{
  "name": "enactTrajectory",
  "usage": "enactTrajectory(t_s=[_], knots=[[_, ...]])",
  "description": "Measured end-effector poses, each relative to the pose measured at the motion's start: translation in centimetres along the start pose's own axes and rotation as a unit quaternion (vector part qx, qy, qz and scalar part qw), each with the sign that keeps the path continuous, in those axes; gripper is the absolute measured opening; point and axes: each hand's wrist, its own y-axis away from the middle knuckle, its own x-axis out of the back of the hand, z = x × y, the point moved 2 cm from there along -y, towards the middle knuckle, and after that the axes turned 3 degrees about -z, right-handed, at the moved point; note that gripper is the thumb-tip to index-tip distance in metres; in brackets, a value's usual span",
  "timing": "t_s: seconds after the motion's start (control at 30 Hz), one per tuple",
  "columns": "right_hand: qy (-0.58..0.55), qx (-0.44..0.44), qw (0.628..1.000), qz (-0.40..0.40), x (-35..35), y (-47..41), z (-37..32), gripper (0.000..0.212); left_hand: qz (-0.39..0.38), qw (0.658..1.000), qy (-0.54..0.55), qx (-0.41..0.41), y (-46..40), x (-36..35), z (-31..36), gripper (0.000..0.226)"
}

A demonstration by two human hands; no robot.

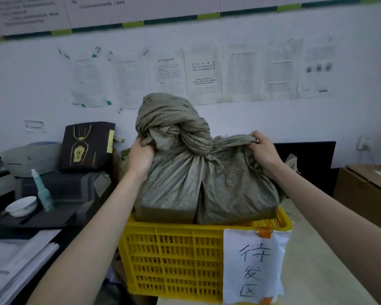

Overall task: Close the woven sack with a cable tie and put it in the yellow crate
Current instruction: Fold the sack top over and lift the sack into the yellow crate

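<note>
Your left hand (140,155) is closed in a tight grip on a bunch of sack (205,183) fabric at the sack's upper left, fingers curled into the folds. Your right hand (263,150) is likewise clenched on a pulled-up ridge of fabric at the upper right, knuckles up. Between your hands the sack's neck is gathered and twisted, with the loose top flopping up and to the left above it; you cannot tell from here whether a tie is on the neck. The sack sits on the top of the yellow crate (174,256), its bottom at rim level and bulging wider than the opening, so most of it stands above the rim. A white label (254,266) with handwritten characters hangs on the crate's near right face, held with orange tape. To the left, on a dark tabletop (59,214), stand a white bowl (22,206), a pale green bottle (42,191) just right of it, a black gift bag (87,146) farther back and a grey printer (31,158). A paper stack (20,260) lies near left. A cardboard box (365,190) sits at the right, and printed sheets (205,73) cover the far wall.
</note>
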Motion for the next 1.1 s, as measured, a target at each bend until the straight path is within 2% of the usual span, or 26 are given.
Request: enactTrajectory(t_s=[0.13, 0.33, 0.47, 0.53, 0.73, 0.83, 0.93, 1.0, 1.1], knots=[[0.050, -0.006, 0.998, -0.024, -2.5, 0.4, 0.7, 0.023, 0.037, 0.996, -0.066, 0.049, 2.0, -0.3, -4.8, 0.033], [0.040, -0.064, 0.997, -0.034, -2.8, 1.7, 5.7, 0.025, 0.036, 0.979, -0.202, -0.024, 2.0, -1.2, -7.5, 0.049], [0.054, -0.080, 0.994, -0.059, -2.9, 2.4, 7.8, 0.017, 0.063, 0.946, -0.317, -0.035, 2.6, -1.2, -8.0, 0.052], [0.069, -0.091, 0.990, -0.082, -3.0, 2.3, 8.5, 0.013, 0.067, 0.939, -0.335, -0.047, 2.5, -1.2, -8.3, 0.052], [0.089, -0.103, 0.989, -0.062, -2.7, 1.5, 8.6, 0.013, 0.008, 0.944, -0.308, -0.117, 1.6, -1.4, -8.9, 0.049], [0.062, -0.146, 0.980, -0.119, -3.0, 2.6, 9.9, 0.018, -0.029, 0.912, -0.378, -0.158, 1.4, -1.5, -9.6, 0.043], [0.077, -0.231, 0.951, -0.190, -2.8, 4.5, 11.4, 0.020, -0.073, 0.878, -0.440, -0.176, 1.7, -2.2, -9.7, 0.043], [0.139, -0.279, 0.922, -0.232, -2.3, 5.7, 12.4, 0.012, -0.106, 0.851, -0.479, -0.186, 2.4, -3.0, -10.4, 0.054], [0.235, -0.267, 0.898, -0.258, -2.0, 6.1, 13.9, 0.014, -0.171, 0.814, -0.532, -0.158, 4.0, -3.7, -12.8, 0.061]])
